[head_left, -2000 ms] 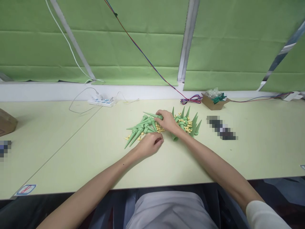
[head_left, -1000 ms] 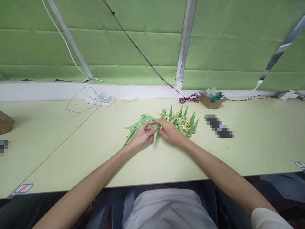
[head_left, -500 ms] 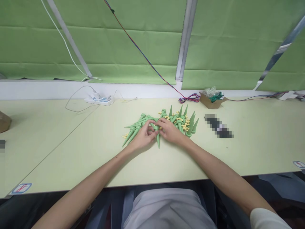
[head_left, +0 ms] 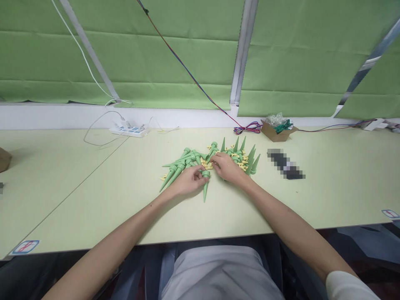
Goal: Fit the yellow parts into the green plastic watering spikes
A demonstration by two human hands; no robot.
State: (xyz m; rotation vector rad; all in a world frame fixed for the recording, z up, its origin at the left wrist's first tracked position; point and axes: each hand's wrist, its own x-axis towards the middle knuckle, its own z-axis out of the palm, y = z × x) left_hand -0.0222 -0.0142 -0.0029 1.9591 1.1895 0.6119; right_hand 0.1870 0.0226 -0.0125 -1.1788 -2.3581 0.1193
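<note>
My left hand (head_left: 189, 180) is closed around the capped top of a green plastic watering spike (head_left: 205, 191), whose point slants down toward me. My right hand (head_left: 227, 166) has its fingers bunched over the middle of the pile, by small yellow plastic pieces (head_left: 206, 163). Whatever lies between those fingertips is hidden. Several more green spikes (head_left: 175, 173) lie left of my hands, their tips toward the left. Beyond my right hand another group of green spikes (head_left: 251, 158) is mixed with yellow pieces (head_left: 244, 163).
At the back stand a small cardboard box (head_left: 276, 135) with clear and green plastic in it, a coiled red and blue cable (head_left: 248, 128), and a white power strip (head_left: 129, 130). A blurred dark object (head_left: 285, 163) lies right of the pile on the pale table (head_left: 237, 212).
My hands have parted. The left has drawn the spike slightly toward me, while the right has let go of it and moved up and right to the pile's middle.
</note>
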